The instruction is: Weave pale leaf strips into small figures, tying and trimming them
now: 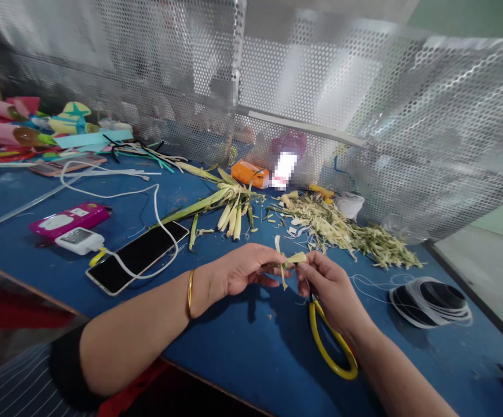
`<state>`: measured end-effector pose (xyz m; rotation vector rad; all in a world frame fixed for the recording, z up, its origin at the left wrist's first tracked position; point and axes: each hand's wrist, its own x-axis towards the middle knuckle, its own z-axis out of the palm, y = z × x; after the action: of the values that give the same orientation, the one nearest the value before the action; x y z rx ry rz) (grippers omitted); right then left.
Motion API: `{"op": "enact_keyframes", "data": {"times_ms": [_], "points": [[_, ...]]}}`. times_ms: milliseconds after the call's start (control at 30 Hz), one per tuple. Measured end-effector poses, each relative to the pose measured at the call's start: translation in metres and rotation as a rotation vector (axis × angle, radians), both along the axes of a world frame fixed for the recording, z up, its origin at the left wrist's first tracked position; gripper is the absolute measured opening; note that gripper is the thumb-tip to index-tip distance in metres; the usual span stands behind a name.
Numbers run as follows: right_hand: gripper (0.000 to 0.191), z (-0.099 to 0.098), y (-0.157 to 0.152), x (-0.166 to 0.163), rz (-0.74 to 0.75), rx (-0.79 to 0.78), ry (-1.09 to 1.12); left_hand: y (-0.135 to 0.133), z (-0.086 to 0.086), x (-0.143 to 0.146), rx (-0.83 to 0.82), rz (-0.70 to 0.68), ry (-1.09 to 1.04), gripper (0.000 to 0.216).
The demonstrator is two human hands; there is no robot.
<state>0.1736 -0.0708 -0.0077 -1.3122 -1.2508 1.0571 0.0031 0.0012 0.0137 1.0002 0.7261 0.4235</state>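
Observation:
A small cross-shaped piece of folded pale-green leaf strips (293, 259) is held above the blue table between my two hands. The fingers of my left hand (255, 267) are closed around its left side. At its right end, the thumb and fingertips of my right hand (326, 285) are pinched together, with a fine thread trailing near them. Beneath the right hand are scissors with yellow handles (331, 347); their blades are mostly hidden by that hand.
Behind my hands lie long green leaves (208, 202) and a heap of leaf shreds (333, 223). A spool of white thread (429, 301) stands at right. At left are a phone (140, 258), a white cable and a magenta device (71, 220). Perforated clear sheeting (303, 75) edges the back.

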Motion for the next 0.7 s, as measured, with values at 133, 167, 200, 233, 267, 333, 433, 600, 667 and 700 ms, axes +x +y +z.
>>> {"op": "enact_keyframes", "data": {"times_ms": [133,167,200,233,267,333,433,600,667,700], "points": [[0.024,0.001,0.001,0.000,-0.014,-0.035,0.112,0.000,-0.004,0.001,-0.086,-0.124,0.009,0.022],[0.025,0.001,0.001,0.000,-0.016,-0.045,0.132,0.000,-0.005,0.001,-0.082,-0.137,0.009,0.021],[0.026,0.001,0.001,-0.001,-0.019,-0.054,0.147,0.000,-0.005,0.000,-0.076,-0.141,0.006,0.020],[0.027,0.001,0.001,-0.001,-0.022,-0.060,0.157,0.000,-0.005,0.000,-0.073,-0.137,0.000,0.019],[0.027,0.001,0.001,-0.001,-0.025,-0.063,0.164,0.000,-0.005,0.000,-0.074,-0.128,-0.007,0.018],[0.027,0.001,0.002,-0.001,-0.029,-0.065,0.185,0.001,-0.005,0.000,-0.086,-0.117,-0.020,0.016],[0.030,0.004,0.001,-0.001,-0.023,-0.091,0.237,0.002,-0.003,0.000,-0.110,-0.089,-0.013,0.014],[0.034,0.013,-0.002,0.002,0.073,-0.222,0.232,0.005,-0.004,0.002,-0.133,-0.005,-0.023,0.013],[0.031,0.015,-0.002,0.005,0.087,-0.219,0.143,0.006,-0.005,0.002,-0.128,0.023,-0.016,0.014],[0.028,0.016,-0.002,0.006,0.073,-0.199,0.091,0.006,-0.005,0.001,-0.122,0.033,-0.007,0.014]]}}
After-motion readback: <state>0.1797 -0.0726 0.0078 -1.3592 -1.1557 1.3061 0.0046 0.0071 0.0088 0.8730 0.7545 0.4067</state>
